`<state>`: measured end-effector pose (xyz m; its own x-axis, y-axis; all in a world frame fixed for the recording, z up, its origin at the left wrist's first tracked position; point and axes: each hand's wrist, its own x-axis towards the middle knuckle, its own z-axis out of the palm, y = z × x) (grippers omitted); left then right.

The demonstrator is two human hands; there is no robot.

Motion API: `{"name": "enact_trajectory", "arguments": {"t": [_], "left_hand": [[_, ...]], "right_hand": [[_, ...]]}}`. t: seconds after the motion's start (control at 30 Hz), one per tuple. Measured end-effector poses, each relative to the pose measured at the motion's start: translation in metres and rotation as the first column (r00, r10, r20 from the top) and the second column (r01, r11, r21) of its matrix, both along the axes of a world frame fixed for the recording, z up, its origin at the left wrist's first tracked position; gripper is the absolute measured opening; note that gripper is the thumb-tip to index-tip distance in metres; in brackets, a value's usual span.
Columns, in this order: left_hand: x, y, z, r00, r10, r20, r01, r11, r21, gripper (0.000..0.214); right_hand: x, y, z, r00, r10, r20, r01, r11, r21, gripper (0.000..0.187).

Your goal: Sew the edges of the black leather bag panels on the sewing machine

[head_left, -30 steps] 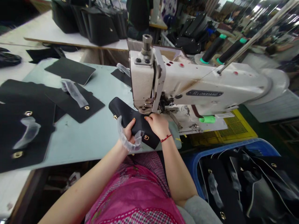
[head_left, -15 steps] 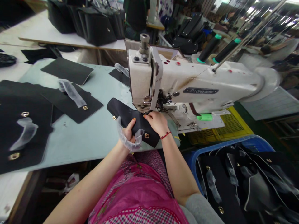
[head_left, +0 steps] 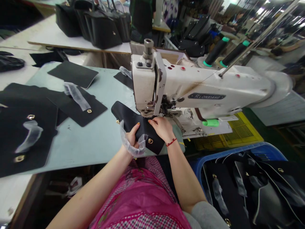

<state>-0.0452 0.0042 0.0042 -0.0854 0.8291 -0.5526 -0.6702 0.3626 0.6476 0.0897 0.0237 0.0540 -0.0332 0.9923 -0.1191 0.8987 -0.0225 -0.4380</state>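
A black leather bag panel [head_left: 126, 115] with gold fittings lies bent under the head of a white sewing machine [head_left: 205, 86]. Its handle [head_left: 127, 144], wrapped in clear plastic, loops around my left hand [head_left: 132, 136]. That hand grips the panel's near edge, thumb on top and fingers partly hidden beneath. My right hand [head_left: 163, 128] pinches the panel close to the needle area, a red cord on its wrist. The needle and presser foot are mostly hidden by the machine head and my fingers.
More black panels [head_left: 21, 133] with plastic-wrapped handles lie on the table at left. A blue basket [head_left: 200, 168] full of similar panels stands at right, beside a yellow crate [head_left: 247, 130]. Black bags [head_left: 102, 30] stand on a table behind; thread cones [head_left: 215, 52] rise behind the machine.
The whole view has shifted slightly, so everything appears a little further right. Both hands keep their hold on the panel, with no clear movement of it under the machine.
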Motion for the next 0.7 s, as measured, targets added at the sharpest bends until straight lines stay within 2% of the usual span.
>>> {"name": "enact_trajectory", "arguments": {"t": [0.1, 0.27, 0.43, 0.6, 0.7], "left_hand": [[0.001, -0.001, 0.004, 0.999, 0.019, 0.031, -0.017, 0.997, -0.075, 0.042], [0.001, 0.001, 0.005, 0.999, 0.008, -0.034, -0.009, 0.999, -0.031, 0.041], [-0.006, 0.008, 0.0, 0.997, -0.049, -0.063, 0.05, 0.999, 0.012, 0.039], [-0.022, 0.022, 0.001, 0.989, -0.131, -0.065, 0.132, 0.991, 0.0, 0.038], [-0.035, 0.035, 0.003, 0.972, -0.201, -0.119, 0.197, 0.979, -0.046, 0.037]], "right_hand": [[0.0, 0.0, -0.001, 1.0, -0.007, -0.003, 0.007, 1.0, -0.009, 0.035], [0.002, 0.001, -0.005, 1.0, 0.008, -0.019, -0.008, 1.0, 0.008, 0.037], [0.002, -0.001, -0.005, 0.999, 0.001, -0.039, -0.001, 1.0, -0.009, 0.038], [0.001, -0.007, -0.009, 0.987, 0.019, -0.16, -0.022, 1.0, -0.019, 0.036], [0.001, -0.01, -0.015, 0.961, 0.05, -0.273, -0.052, 0.999, 0.0, 0.036]]}}
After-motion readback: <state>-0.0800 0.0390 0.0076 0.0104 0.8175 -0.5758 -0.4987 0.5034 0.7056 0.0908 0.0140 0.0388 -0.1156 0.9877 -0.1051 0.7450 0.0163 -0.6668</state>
